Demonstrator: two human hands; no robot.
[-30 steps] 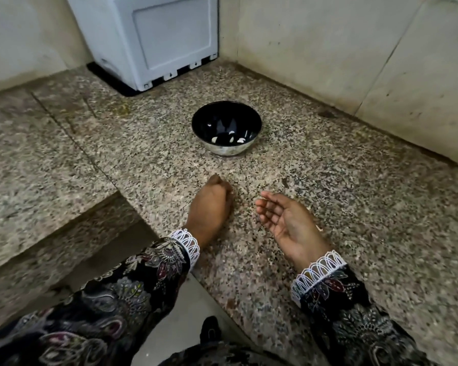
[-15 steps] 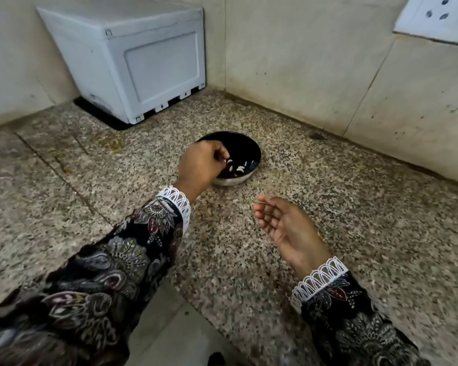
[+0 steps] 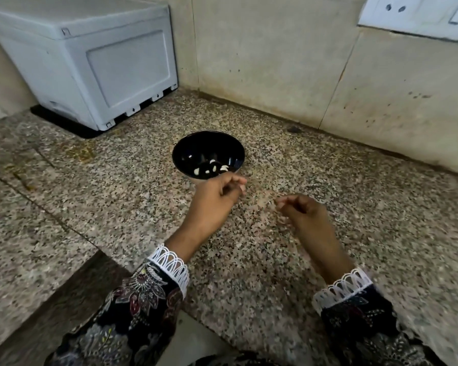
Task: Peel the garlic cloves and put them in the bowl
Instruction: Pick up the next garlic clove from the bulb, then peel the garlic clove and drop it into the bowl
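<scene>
While both hands [image 3: 212, 199] [image 3: 306, 215] blur, fingers loosely curled and seemingly empty, the bowl [image 3: 185, 149] holds cloves [image 3: 212, 169].

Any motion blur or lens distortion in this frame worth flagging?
Head view: right hand and both sleeves smear with motion blur; left hand is somewhat sharper; bowl and garlic cloves stay readable; wide-angle bends the wall lines.

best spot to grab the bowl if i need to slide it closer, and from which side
Take the bowl by its near rim, thumb outside and fingers just inside, coming from the person's side. It stands upright and open on the granite counter, the left hand is already beside that edge, and the peeled cloves lie low, clear of the grip.
</scene>
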